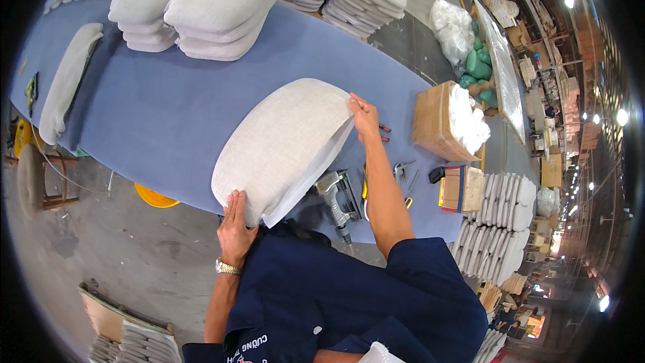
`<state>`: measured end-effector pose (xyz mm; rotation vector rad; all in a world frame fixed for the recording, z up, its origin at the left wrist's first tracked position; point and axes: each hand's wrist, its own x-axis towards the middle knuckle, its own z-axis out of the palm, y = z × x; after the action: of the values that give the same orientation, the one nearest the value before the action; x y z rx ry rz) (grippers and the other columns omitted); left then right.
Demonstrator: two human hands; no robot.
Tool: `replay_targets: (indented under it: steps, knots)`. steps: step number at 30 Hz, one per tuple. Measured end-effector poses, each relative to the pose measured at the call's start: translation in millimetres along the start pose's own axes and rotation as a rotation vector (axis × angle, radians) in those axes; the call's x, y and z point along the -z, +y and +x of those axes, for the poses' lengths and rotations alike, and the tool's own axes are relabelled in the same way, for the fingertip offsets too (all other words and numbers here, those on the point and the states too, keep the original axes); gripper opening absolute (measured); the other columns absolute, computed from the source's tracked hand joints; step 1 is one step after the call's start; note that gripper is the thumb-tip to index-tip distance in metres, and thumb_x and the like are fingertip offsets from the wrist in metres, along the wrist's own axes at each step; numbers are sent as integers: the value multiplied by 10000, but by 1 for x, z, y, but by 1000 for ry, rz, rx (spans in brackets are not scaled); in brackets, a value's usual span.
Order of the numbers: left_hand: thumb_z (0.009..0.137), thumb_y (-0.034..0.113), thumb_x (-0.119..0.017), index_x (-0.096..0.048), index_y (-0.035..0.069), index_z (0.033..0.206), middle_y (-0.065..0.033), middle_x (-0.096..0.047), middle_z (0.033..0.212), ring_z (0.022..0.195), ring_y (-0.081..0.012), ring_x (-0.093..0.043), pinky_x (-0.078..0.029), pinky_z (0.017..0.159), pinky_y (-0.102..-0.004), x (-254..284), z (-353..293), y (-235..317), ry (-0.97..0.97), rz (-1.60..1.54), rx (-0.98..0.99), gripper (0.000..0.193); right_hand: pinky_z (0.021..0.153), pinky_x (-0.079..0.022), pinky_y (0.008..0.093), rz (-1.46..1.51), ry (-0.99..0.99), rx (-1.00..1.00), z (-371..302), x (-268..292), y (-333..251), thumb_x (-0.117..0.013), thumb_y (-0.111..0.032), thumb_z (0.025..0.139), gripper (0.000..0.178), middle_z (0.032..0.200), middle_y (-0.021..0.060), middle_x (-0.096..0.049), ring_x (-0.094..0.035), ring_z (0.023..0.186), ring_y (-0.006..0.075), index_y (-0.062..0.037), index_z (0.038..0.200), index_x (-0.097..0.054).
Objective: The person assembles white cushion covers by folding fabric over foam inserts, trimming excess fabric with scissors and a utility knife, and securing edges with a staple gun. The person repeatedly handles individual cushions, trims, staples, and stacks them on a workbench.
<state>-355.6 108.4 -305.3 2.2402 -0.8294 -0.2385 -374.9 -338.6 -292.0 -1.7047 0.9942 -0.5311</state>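
Note:
A light grey upholstered cushion [282,141] with rounded corners lies on the blue-covered table [154,121] in front of me. Along its edge nearest my body a white underside or lining [302,185] shows. My left hand [236,232], with a watch at the wrist, grips the near left corner, fingers on the top fabric and thumb by the edge. At the far right corner, my right hand [365,117] is closed on the cushion's rim, its fingertips partly hidden. Between my right forearm and the cushion lies a pneumatic staple gun [336,198].
Stacked grey cushions [222,13] stand at the table's far side, and a single one [67,87] lies at the left. Red-handled pliers [384,132], a cardboard box [437,121] of white stuffing and a smaller box [461,188] are on the right. A yellow basin [156,195] sits below.

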Motion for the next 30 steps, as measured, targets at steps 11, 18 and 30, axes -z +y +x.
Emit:
replay_targets:
  steps: [11,18,30]
  knots:
    - [636,34,-871,-508,62,1518,-205,-619,1444,1233,-333,-680,-584,984,-405,106,-22,-15,-227,-90,128,954,756,-498,320,-124,123,108,-112,-3,-43,-687,-208,960,395,1466,214,-605,-699,983,171,48,682,-573]
    - [644,-10,-885,-472,30,1539,-233,-622,1434,1263,-308,-664,-544,1065,-394,153,-65,-26,-411,-240,387,987,596,-501,343,-142,132,113,-194,-27,-67,-717,-247,944,381,1452,230,-596,-732,778,275,3,691,-583]
    - [1124,327,-481,-368,-2,1597,-210,-420,1628,1507,-296,-403,-342,1218,-400,88,179,-18,-808,-203,107,588,666,-522,311,-12,97,179,-196,-50,-70,-711,-215,971,372,1543,252,-502,-562,1393,359,12,722,-554]
